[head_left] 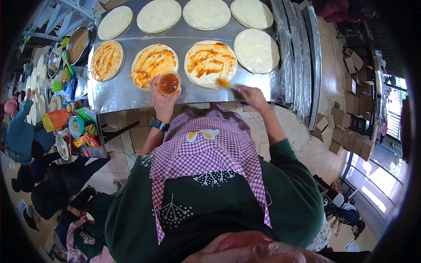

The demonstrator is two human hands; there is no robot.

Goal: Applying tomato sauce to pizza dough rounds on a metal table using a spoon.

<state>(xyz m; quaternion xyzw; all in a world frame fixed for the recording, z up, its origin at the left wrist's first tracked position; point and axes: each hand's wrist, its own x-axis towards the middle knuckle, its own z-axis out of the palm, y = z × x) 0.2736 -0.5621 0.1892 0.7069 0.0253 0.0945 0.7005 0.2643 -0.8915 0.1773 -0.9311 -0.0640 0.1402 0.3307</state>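
My left hand (163, 102) holds a clear plastic cup of orange-red sauce (168, 83) over the near edge of the metal table (131, 102). In my right hand (251, 97) is the handle of a brush or similar spreading tool (225, 83), blurred, its orange-stained head at the near edge of a round flat dough base (210, 65). That base carries orange streaks over a pale spread, with its lower part still pale. Two more streaked rounds, one in the middle (154, 64) and one at the left (107, 60), lie beside it. Several plain pale rounds (159, 15) lie behind and at the right (256, 51).
Plastic-wrapped metal trays or panels (297, 59) stand at the table's right edge. On the left are a metal bowl of brown crumbs (78, 45), a teal tub (76, 127) and packets. Cardboard boxes (352, 105) sit farther right. Other people (19, 131) are at the left and below.
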